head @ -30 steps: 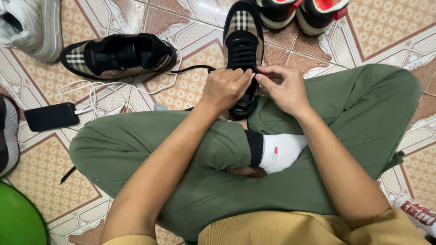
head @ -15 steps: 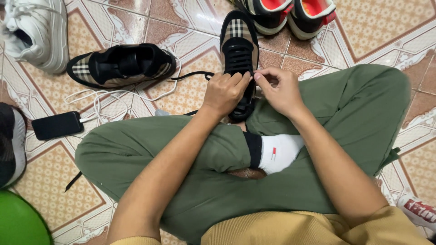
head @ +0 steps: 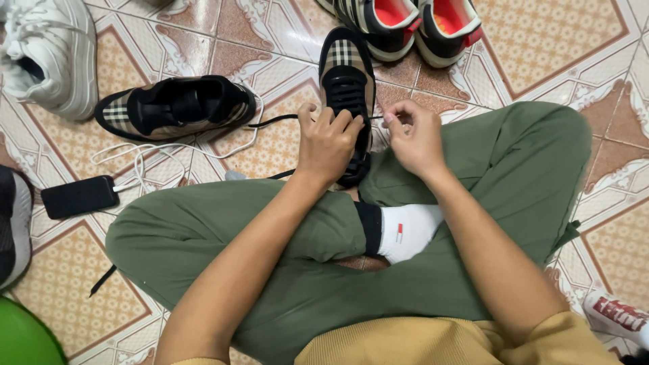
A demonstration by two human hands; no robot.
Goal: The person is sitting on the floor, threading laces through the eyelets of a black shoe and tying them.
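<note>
Our left hand [head: 329,140] and right hand [head: 414,138] each pinch a thin black lace [head: 274,121] over the plaid-and-black sneaker [head: 346,81].

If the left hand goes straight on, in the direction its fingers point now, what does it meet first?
The left hand points up the checked shoe, so it would likely slide along the shoe's black laces toward the toe; beyond lies the red-lined shoe pair. Depth is unclear.

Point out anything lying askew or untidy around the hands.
The matching checked shoe lies tipped on its side, while the one at both hands sits upright. A white cable trails loosely across the tiles from the black phone.
</note>
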